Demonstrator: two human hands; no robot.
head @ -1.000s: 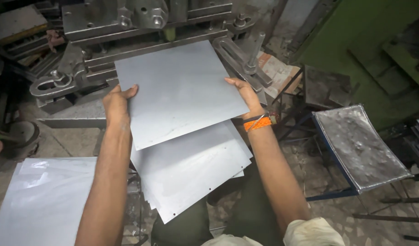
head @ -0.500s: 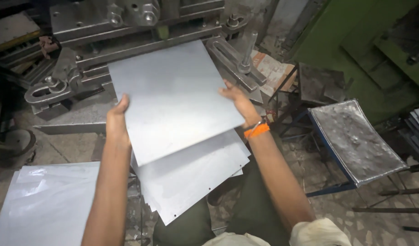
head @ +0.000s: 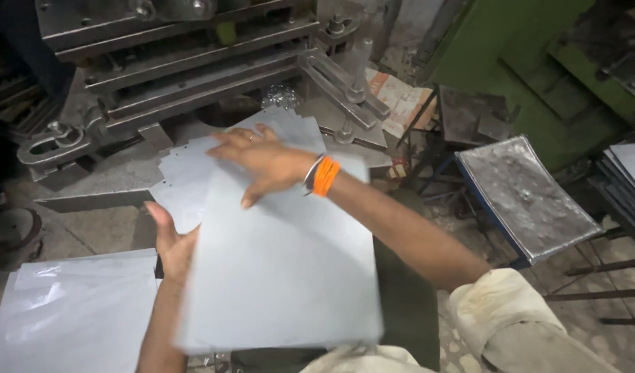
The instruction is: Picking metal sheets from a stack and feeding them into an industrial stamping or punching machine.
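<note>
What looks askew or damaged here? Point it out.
The stack of metal sheets under the right hand is fanned out, edges and corners stepped rather than flush. The top sheet, held at its edge by the left hand, lies crooked across them. No damage shows.

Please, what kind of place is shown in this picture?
Probably a small metalworking workshop. A heavy steel press machine stands in front, the hands work a stack of thin grey metal sheets, and a green machine body stands at the right on a dirty floor.
</note>
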